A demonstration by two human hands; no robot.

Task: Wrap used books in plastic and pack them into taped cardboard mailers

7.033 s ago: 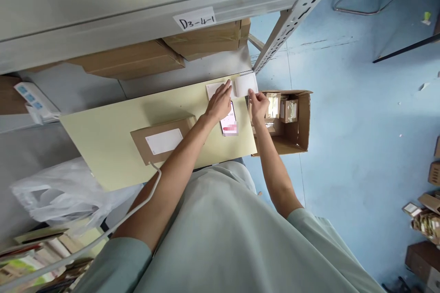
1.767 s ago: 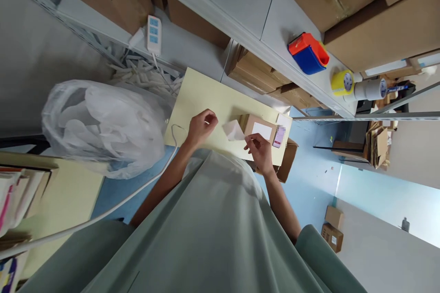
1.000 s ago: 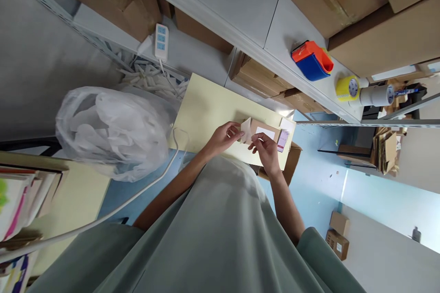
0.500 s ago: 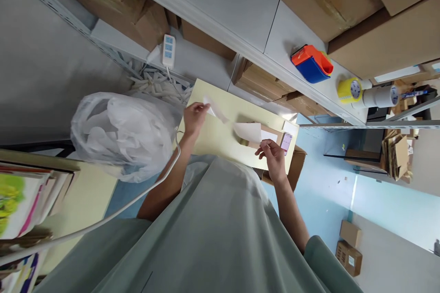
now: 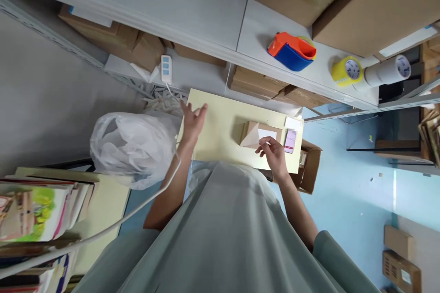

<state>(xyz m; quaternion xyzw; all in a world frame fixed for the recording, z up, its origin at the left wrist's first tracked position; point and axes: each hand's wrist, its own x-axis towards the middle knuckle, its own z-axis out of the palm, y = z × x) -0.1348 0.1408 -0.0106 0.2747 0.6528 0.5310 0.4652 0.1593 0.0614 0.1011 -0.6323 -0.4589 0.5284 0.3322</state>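
My left hand [image 5: 194, 123] is raised over the left end of the pale yellow board [image 5: 216, 119], fingers spread and nothing visible in them. My right hand [image 5: 272, 153] pinches a corner of a thin white label [image 5: 252, 137]. The label hangs slanted over the left part of a small brown cardboard box [image 5: 277, 129]; whether it touches the box I cannot tell. Another white label [image 5: 270, 134] lies on the box top, partly covered by my fingers. Just right of the box are a phone [image 5: 289, 142] and white label sheets [image 5: 293, 122].
A white plastic bag [image 5: 134, 146] bulges left of the board, and a white cable [image 5: 137, 208] crosses my left arm. Overhead, a grey shelf [image 5: 192, 18] carries a tape dispenser [image 5: 292, 52] and tape rolls [image 5: 347, 71]. An open carton [image 5: 311, 165] stands beyond the right edge.
Half a second ago my left hand pinched a translucent white strip; now it is open and the strip is out of sight. My right hand has kept hold of the label. The view has shifted.
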